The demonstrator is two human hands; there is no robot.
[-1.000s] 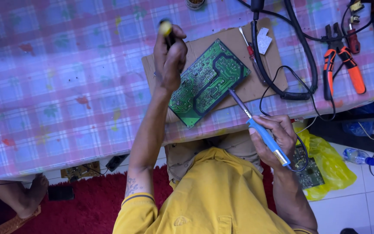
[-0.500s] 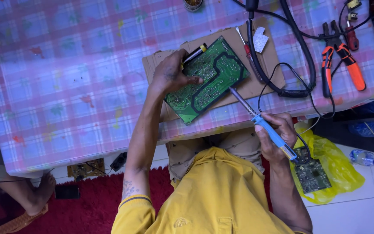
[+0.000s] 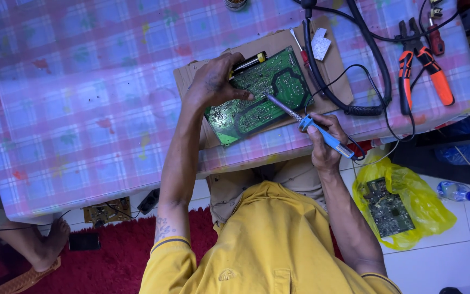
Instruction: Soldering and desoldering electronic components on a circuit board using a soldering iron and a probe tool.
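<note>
Looks like soldering is midway: left hand presses flat on the green circuit board lying on cardboard on the table, right hand fist-grips the blue soldering iron, tip on the board (no finished joints visible from here).

Left hand pressed flat — right hand gripping, fingers curled.

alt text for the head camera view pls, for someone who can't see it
The right hand holds a blue-handled soldering iron with its tip on a green circuit board, which the left hand presses onto cardboard on a checked tablecloth. Orange-handled pliers lie nearby.
</note>
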